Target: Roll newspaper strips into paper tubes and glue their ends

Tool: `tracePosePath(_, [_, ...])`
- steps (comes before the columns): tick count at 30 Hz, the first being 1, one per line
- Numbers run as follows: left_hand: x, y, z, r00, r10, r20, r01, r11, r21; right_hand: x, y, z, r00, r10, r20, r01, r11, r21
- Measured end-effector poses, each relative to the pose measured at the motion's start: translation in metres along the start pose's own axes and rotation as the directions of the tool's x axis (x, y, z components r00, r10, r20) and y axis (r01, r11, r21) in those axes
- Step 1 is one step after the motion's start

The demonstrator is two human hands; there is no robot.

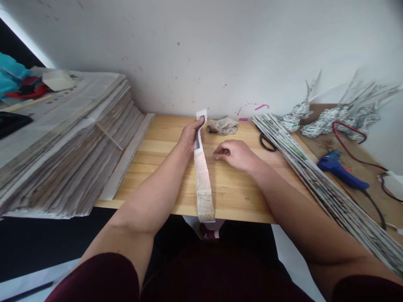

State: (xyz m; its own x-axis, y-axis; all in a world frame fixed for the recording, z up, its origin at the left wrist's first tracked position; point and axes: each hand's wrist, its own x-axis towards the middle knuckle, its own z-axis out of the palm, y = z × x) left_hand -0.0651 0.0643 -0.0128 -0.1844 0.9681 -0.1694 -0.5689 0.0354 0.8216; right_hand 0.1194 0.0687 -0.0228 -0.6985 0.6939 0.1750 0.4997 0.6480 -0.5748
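My left hand (pixel 190 136) grips a long folded strip of newspaper (pixel 204 188) near its top end, with the thumb pressed on the paper. Below the hand the strip runs down over the table toward me, its lower end reaching the front edge. To the right of the strip, my right hand (pixel 234 154) is just above the table, fingers loosely curled and slightly apart, with nothing visible in them. Behind both hands a crumpled grey-beige cloth (pixel 223 126) lies by the wall.
A tall newspaper stack (pixel 94 138) stands at left. On the right lie a bundle of rolled paper sticks (pixel 317 184), black-handled scissors (pixel 268 142) partly under it, a blue glue gun (pixel 343 170) with its cord, and woven paper pieces (pixel 343 119). The wooden table (pixel 157 167) meets the wall behind.
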Motion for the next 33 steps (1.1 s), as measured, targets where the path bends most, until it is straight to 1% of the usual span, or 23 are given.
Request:
tracePosePath(3, [0.002, 0.0, -0.002, 1.0, -0.025, -0.005, 0.025, 1.0, 0.012, 0.004, -0.004, 0.004, 1.0, -0.004, -0.018, 0.003, 0.998, -0.057])
tracePosePath(6, [0.002, 0.0, -0.003, 0.999, -0.043, 0.02, 0.042, 0.999, 0.019, 0.007, -0.005, 0.005, 0.999, 0.015, -0.032, -0.018, 0.996, -0.089])
tracePosePath(9, [0.002, 0.001, -0.004, 0.998, -0.043, 0.041, 0.043, 0.999, 0.016, 0.007, -0.001, 0.001, 0.998, 0.066, -0.017, -0.066, 0.998, 0.008])
tracePosePath(11, [0.003, 0.001, -0.006, 0.998, -0.043, 0.045, 0.042, 0.999, 0.013, 0.005, 0.003, -0.004, 0.995, 0.092, 0.025, -0.094, 0.991, 0.09])
tracePosePath(14, [0.004, 0.0, -0.006, 0.998, -0.049, 0.046, 0.048, 0.999, 0.018, 0.003, 0.005, -0.008, 0.991, 0.115, 0.071, -0.124, 0.983, 0.138])
tracePosePath(16, [0.004, 0.001, -0.005, 0.998, -0.052, 0.039, 0.051, 0.998, 0.022, 0.004, 0.003, -0.007, 0.989, 0.137, 0.058, -0.143, 0.982, 0.122])
tracePosePath(19, [0.001, 0.002, -0.003, 0.998, -0.06, 0.025, 0.059, 0.998, 0.015, 0.008, -0.002, -0.003, 0.989, 0.146, 0.003, -0.146, 0.988, 0.045])
tracePosePath(23, [-0.001, 0.005, -0.002, 0.995, -0.088, 0.045, 0.088, 0.996, 0.0, 0.01, -0.004, 0.001, 0.988, 0.139, -0.065, -0.142, 0.989, -0.037])
tracePosePath(24, [-0.002, 0.005, -0.002, 0.994, -0.094, 0.052, 0.094, 0.996, -0.004, 0.01, -0.004, 0.001, 0.988, 0.145, -0.06, -0.147, 0.989, -0.033])
tracePosePath(28, [-0.002, 0.006, -0.001, 0.992, -0.105, 0.075, 0.106, 0.994, -0.01, 0.005, -0.008, -0.001, 0.987, 0.16, 0.02, -0.16, 0.987, -0.008])
tracePosePath(33, [-0.002, 0.006, 0.0, 0.992, -0.104, 0.077, 0.103, 0.995, 0.009, 0.005, -0.014, -0.001, 0.979, 0.2, 0.037, -0.199, 0.979, -0.033])
